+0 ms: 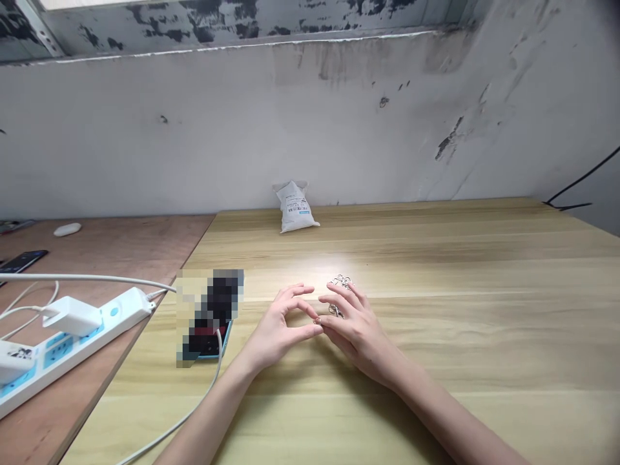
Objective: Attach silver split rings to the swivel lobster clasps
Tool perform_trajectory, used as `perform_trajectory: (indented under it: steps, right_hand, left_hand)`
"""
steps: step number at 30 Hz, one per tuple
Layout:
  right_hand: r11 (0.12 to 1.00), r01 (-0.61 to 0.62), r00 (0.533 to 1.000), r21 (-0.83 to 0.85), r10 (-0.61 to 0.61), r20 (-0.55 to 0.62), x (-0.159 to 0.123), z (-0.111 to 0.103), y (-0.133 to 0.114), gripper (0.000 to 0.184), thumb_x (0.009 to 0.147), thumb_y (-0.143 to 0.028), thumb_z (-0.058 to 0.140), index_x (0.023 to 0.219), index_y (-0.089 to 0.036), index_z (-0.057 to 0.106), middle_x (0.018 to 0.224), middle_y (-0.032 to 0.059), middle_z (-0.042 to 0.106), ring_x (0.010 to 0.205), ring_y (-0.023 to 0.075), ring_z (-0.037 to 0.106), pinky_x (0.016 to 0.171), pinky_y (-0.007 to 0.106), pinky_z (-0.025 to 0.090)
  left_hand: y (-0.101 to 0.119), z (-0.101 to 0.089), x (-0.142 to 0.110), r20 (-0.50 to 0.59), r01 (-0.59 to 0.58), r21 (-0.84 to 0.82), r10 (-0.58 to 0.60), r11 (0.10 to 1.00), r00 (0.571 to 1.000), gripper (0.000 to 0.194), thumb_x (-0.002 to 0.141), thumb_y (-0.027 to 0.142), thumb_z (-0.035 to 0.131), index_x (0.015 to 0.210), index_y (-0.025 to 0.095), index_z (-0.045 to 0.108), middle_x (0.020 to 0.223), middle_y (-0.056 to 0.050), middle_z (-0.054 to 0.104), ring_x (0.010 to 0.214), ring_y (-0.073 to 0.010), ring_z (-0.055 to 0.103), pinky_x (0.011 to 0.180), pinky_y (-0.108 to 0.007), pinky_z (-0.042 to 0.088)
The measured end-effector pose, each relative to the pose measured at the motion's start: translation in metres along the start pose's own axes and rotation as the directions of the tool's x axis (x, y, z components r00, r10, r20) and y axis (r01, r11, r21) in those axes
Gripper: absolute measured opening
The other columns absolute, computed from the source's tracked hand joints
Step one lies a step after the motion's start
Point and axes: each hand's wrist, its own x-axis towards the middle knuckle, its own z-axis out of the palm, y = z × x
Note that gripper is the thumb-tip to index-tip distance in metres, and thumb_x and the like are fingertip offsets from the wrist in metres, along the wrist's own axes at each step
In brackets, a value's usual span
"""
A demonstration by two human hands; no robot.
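My left hand point(281, 323) is closed in a pinch, thumb and index fingertips meeting at a small shiny metal piece point(317, 321). From the other side my right hand point(358, 329) reaches the same piece with its index finger; its thumb is mostly hidden underneath. The piece is too small to make out its exact kind. Behind and beneath the right fingers lie several silver metal clasps or rings point(343, 280), partly covered by the hand. Another bit of silver hardware point(336, 310) shows between the right fingers.
A white plastic package point(296, 210) with a label stands by the wall. To the left lies a pixelated phone point(213, 323) with a white cable point(213, 381) across the table point(484, 310). A power strip point(126, 310) with chargers rests on the brown table point(159, 248).
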Motion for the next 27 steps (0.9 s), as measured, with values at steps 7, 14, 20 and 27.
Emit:
perform_trajectory:
  steps: [7,14,20,27]
  right_hand:
    - [0.999,0.026,0.999,0.021,-0.026,0.018,0.001,-0.001,0.0,0.022,0.097,-0.023,0.049,0.106,-0.028,0.068,0.118,0.0066,0.064,0.131,0.0277,0.045,0.108,0.058,0.033]
    - [0.999,0.017,1.0,0.033,-0.018,0.02,0.002,-0.002,-0.001,0.02,0.097,-0.021,0.049,0.101,-0.025,0.068,0.117,0.0065,0.064,0.129,0.0266,0.047,0.107,0.054,0.035]
    - [0.999,-0.014,0.999,0.045,0.013,0.034,0.002,-0.004,-0.001,0.019,0.097,-0.024,0.05,0.099,-0.026,0.069,0.11,0.0069,0.065,0.126,0.0267,0.048,0.106,0.054,0.036]
    - [0.973,-0.119,0.986,0.199,0.092,0.14,0.003,-0.017,0.0,0.017,0.097,-0.026,0.05,0.093,-0.025,0.066,0.111,0.0055,0.062,0.129,0.0252,0.044,0.107,0.05,0.037]
  left_hand:
    - [0.002,0.001,0.001,0.029,0.024,-0.062,-0.022,0.998,0.999,0.014,0.077,0.025,0.074,0.075,0.021,0.061,0.136,-0.008,0.056,0.139,-0.0278,0.039,0.115,-0.054,0.031]
    - [0.003,0.004,0.001,0.023,0.009,-0.064,-0.008,0.998,1.0,0.013,0.079,0.029,0.073,0.081,0.022,0.063,0.132,-0.007,0.059,0.135,-0.0264,0.045,0.113,-0.052,0.035]
    - [0.005,0.001,0.001,0.016,-0.042,-0.045,0.043,0.998,0.999,0.005,0.083,0.029,0.07,0.079,0.025,0.07,0.133,-0.005,0.058,0.135,-0.0266,0.044,0.113,-0.052,0.035]
    - [0.006,-0.008,0.0,-0.01,-0.189,0.241,0.197,0.952,0.98,0.008,0.086,0.028,0.067,0.08,0.025,0.071,0.135,-0.003,0.057,0.135,-0.0262,0.041,0.109,-0.05,0.037]
